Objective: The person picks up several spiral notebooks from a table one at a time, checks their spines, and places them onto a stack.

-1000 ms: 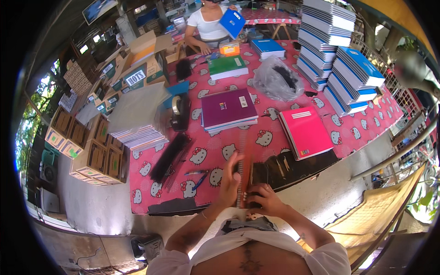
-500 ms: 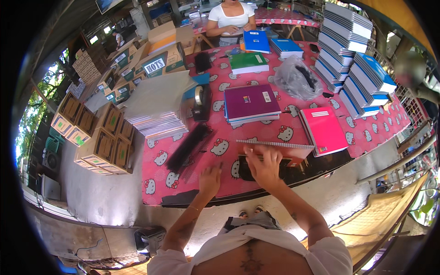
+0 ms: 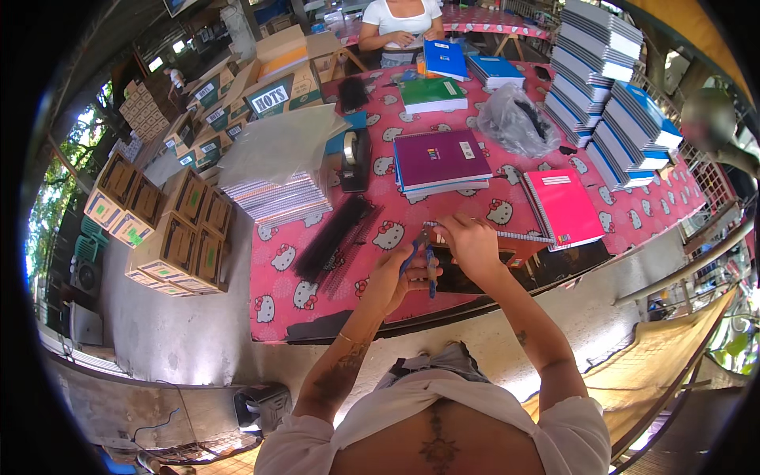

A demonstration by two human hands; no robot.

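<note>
My left hand [image 3: 389, 283] is closed around blue-handled pliers [image 3: 432, 273]. Their metal jaws point up at the left end of a wire spiral. That spiral runs along the top edge of a spiral notebook [image 3: 526, 252], which stands tilted at the near table edge with a reddish-brown face partly showing. My right hand [image 3: 473, 245] grips the notebook at that same spiral end, thumb and fingers beside the jaws. A pink-red spiral notebook [image 3: 566, 207] lies just right of it. Left of my hands sits a bundle of black binding coils [image 3: 334, 237]. Fingers hide where jaws and wire meet.
Beyond lie a purple notebook stack [image 3: 443, 161], a green notebook [image 3: 431, 93], a tape dispenser [image 3: 355, 162] and a plastic bag [image 3: 514, 123]. Tall notebook stacks [image 3: 594, 71] rise at right, a sheet-topped stack [image 3: 277, 150] at left. Cartons [image 3: 178, 229] stand left; a person [image 3: 402, 28] works opposite.
My left hand has moved from the table up to the spiral's end and now shows the pliers. My right hand has shifted from lying over the notebook to gripping its spiral end.
</note>
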